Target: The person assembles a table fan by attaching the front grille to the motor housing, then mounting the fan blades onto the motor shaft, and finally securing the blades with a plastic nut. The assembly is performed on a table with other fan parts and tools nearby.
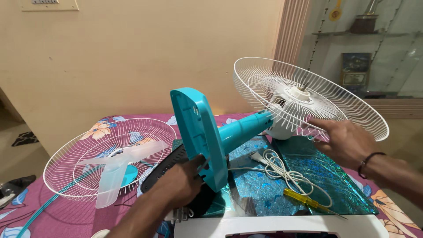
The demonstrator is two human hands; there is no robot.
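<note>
Framed plaque [356, 69]: dark blue, rectangular, upright in glass cabinet at right, pale panel on lower half. Wall plate [49, 5]: cream, rectangular, top left. No packages or screens.

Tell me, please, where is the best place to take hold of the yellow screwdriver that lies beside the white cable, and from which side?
Probably grip the yellow screwdriver by its handle, coming from above. The handle is the thick part and lies flat on the shiny teal sheet, its upper-left end close to the white power cord. The thin metal shaft points lower right, toward the white edge, and offers little to hold.
</note>
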